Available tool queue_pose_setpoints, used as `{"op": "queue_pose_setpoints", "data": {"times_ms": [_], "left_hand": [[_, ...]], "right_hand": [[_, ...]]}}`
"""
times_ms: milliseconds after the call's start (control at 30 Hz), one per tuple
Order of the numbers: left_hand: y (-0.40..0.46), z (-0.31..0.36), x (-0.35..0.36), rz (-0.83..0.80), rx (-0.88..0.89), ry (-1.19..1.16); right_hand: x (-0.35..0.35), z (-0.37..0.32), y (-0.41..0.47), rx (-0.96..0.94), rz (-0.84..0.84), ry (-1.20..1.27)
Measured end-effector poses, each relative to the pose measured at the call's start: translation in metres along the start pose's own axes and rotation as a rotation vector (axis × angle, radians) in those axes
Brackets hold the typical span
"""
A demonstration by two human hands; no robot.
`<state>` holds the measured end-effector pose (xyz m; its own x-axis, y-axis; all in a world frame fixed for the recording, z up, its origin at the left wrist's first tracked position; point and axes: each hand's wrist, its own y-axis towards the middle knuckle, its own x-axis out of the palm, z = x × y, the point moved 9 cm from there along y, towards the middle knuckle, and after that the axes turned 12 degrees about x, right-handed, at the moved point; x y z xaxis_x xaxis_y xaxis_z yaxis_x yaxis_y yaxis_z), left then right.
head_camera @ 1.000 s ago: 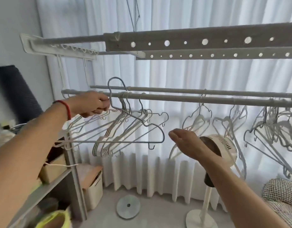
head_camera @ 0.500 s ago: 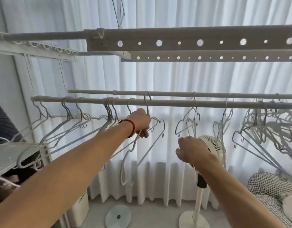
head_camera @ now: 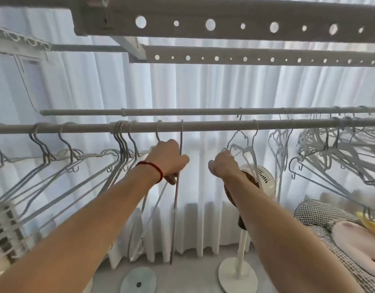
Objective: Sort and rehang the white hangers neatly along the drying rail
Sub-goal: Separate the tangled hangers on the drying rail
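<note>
The near drying rail crosses the view, with a second rail behind it. My left hand, a red band at its wrist, grips a white hanger that hangs edge-on from the near rail. My right hand grips the shoulder of another white hanger hooked on the rail to the right. Several white hangers hang in a row at the left. A tangled bunch of hangers crowds the right end.
Two perforated bars run overhead. White curtains fill the background. A standing fan is below my right hand, its base on the floor beside a round disc. A patterned cushion lies at lower right.
My left hand has carried a hanger from the left group rightward along the rail. My right hand has risen and taken hold of the hanger to its right. The view has tilted up.
</note>
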<state>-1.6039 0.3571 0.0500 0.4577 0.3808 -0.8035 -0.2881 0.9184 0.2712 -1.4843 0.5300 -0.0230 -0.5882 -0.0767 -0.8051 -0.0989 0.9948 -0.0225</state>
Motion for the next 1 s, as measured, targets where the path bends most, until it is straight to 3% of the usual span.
{"op": "queue_pose_setpoints", "data": {"times_ms": [100,167,300,400,467,633,1000], "left_hand": [[-0.004,0.026,-0.020,0.087,0.095,0.499],[-0.008,0.051,-0.030,0.214,0.176,0.654],[-0.004,0.086,-0.026,0.340,0.384,0.551],[0.010,0.094,-0.003,0.226,0.517,0.300],[0.015,0.096,0.020,0.106,0.561,0.258],[0.026,0.076,0.063,-0.059,0.469,0.335],[0.030,0.045,0.079,-0.115,0.301,0.407]], "right_hand": [[0.002,0.007,0.028,0.090,0.036,0.165],[0.003,0.013,0.043,0.120,0.089,0.186],[0.005,0.015,0.054,0.096,0.203,0.173],[-0.001,0.007,0.052,-0.042,0.336,0.258],[-0.010,0.005,0.051,-0.113,0.421,0.300],[-0.032,0.002,0.049,-0.223,0.499,0.150],[-0.052,-0.015,0.051,-0.365,0.407,-0.048]]}}
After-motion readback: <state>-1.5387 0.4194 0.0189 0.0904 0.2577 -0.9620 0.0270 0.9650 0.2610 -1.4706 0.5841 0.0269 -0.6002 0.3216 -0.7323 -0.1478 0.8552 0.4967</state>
